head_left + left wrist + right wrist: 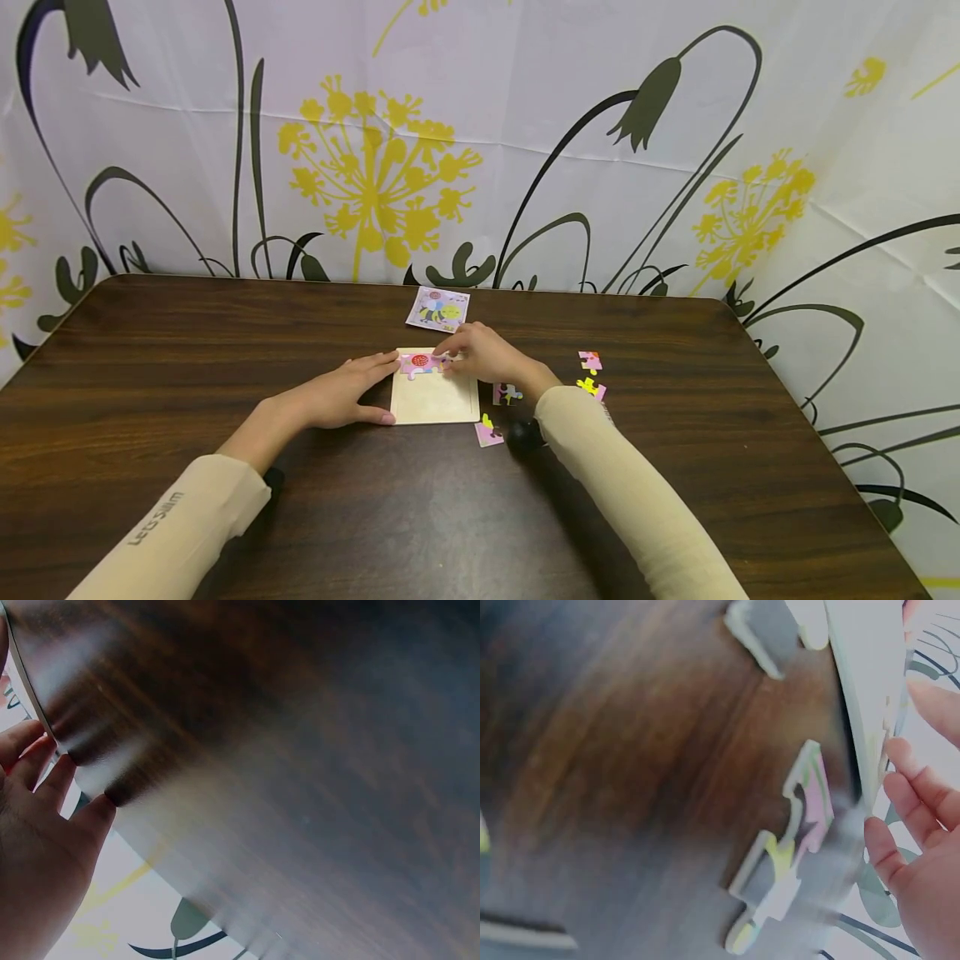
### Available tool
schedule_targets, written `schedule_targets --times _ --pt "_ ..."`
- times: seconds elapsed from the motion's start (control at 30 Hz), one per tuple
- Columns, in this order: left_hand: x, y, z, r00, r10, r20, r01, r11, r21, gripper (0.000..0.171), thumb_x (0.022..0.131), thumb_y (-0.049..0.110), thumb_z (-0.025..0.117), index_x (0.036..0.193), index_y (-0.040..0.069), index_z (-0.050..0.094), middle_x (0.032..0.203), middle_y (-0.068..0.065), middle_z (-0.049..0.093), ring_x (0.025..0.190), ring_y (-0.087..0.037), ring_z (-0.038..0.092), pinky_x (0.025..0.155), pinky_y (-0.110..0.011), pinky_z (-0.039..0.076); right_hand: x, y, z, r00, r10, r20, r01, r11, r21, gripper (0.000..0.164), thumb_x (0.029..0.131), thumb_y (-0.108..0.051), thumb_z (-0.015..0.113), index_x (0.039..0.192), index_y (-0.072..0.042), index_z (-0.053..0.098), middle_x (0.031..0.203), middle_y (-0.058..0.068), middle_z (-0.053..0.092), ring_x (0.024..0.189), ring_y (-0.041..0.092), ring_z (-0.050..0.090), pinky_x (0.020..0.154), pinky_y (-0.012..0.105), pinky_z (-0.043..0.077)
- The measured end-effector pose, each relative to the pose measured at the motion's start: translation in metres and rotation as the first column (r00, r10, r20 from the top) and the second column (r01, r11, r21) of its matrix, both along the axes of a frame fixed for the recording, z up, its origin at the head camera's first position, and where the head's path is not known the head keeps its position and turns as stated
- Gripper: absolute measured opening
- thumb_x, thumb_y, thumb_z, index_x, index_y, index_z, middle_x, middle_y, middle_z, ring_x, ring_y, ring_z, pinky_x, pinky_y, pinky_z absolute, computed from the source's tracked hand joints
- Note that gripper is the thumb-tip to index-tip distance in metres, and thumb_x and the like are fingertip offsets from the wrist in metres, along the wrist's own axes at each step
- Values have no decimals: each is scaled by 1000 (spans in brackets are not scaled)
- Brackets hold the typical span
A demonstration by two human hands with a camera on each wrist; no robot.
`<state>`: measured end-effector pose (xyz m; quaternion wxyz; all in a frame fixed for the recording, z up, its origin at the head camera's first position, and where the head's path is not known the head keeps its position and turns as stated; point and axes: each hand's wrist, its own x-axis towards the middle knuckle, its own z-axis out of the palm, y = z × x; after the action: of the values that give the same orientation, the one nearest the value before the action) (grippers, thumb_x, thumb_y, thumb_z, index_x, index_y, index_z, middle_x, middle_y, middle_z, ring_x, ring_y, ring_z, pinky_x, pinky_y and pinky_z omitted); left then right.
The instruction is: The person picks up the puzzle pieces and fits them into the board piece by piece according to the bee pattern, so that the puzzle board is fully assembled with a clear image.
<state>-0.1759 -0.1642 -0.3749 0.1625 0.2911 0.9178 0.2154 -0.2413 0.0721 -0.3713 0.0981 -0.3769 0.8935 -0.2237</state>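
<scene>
A pale wooden puzzle board (431, 404) lies on the table, with a pink jigsaw piece bearing a red round shape (418, 361) in its top left corner. My left hand (341, 392) rests along the board's left edge, fingers extended at the top and thumb near the bottom corner; the left wrist view shows the same hand (45, 847) with its fingers spread. Over the board's top, my right hand (491, 354) pinches a jigsaw piece (446, 363) beside the pink one, largely covered by the fingers. In the right wrist view, the fingers of this hand (930, 855) reach the board's edge (866, 690).
A picture card with a bee (438, 309) lies behind the board. Loose pieces lie to the right: one by the right wrist (507, 394), one at the board's lower corner (489, 432), and others farther right (590, 362). A floral curtain (540, 125) hangs behind the table.
</scene>
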Motion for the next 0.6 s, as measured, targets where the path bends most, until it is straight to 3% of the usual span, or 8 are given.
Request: schedule_targets --times 0.3,0.6 --pt "1 0 1 1000 9 12 -8 1000 -13 81 82 38 66 139 -6 29 147 -23 20 133 -41 16 104 -58 12 -1 18 13 990 -46 131 54 997 -60 29 83 -14 68 112 -9 66 105 6 61 96 19 55 85 32 45" --pt "2 1 1 1000 8 6 -8 1000 -14 81 81 38 66 139 -6 30 147 -23 21 133 -41 17 104 -58 12 -7 50 23 981 -66 184 69 998 -11 29 82 -15 69 110 -8 67 108 6 60 97 22 53 85 32 44"
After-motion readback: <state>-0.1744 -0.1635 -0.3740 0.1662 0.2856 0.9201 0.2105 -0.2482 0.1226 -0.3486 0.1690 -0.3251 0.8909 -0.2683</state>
